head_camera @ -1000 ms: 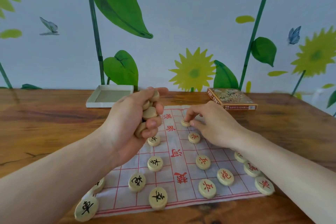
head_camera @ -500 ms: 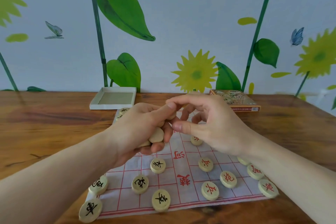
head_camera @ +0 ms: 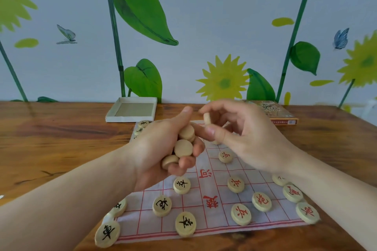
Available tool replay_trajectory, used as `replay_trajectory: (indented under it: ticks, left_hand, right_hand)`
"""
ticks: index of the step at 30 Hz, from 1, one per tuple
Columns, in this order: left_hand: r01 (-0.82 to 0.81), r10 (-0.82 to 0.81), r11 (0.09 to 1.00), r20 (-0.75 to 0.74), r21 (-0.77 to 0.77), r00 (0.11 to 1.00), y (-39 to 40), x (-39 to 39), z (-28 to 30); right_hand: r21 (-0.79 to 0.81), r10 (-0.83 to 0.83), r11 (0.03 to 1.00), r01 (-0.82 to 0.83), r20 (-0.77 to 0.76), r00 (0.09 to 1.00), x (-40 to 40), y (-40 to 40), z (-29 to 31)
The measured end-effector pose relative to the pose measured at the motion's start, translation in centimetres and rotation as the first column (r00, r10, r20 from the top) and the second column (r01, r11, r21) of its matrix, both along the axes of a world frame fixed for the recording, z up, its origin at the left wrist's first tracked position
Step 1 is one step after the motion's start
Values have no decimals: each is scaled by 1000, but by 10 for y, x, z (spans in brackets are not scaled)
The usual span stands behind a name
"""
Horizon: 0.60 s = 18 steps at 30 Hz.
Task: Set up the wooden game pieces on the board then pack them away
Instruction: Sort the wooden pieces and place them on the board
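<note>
A white cloth board with a red grid lies on the wooden table. Round wooden pieces stand on it, black-lettered ones on the left and red-lettered ones on the right. My left hand hovers above the board's middle and grips a stack of several pieces. My right hand is raised right beside it and pinches one piece on edge between thumb and fingers. The hands hide the board's far middle.
An empty shallow white box tray sits behind the board at the left. The printed box lid lies at the back right, partly hidden by my right hand. A wall with leaf and flower decals stands close behind the table.
My right hand rose from the board's far part with one piece and came up beside my left hand. The left hand kept its stack and lowered a little.
</note>
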<state>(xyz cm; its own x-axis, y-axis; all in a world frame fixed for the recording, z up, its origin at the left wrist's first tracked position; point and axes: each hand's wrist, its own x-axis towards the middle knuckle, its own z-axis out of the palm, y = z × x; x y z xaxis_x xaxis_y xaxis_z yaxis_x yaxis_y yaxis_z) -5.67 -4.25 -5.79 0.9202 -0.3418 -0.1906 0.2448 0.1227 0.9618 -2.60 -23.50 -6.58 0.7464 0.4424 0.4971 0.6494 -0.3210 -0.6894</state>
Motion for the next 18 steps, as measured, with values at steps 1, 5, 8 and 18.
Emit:
replay_trajectory:
  ticks: [1,5,8,18]
  left_hand:
    - [-16,12,997,-62,-70,998,2,2,0]
    - [-69,34,980,-187,-184,982,6,6,0]
    - [-74,41,982,-191,-172,981,6,6,0]
    - [-104,70,972,-163,-209,984,5,6,-1]
  right_hand:
    - [44,-6,999,8,-26,1000,1,0,1]
    - [144,-38,989,44,-44,998,3,0,0]
    - [161,-36,986,41,-34,999,5,1,-1]
    - [154,-70,986,72,-20,997,7,-3,-3]
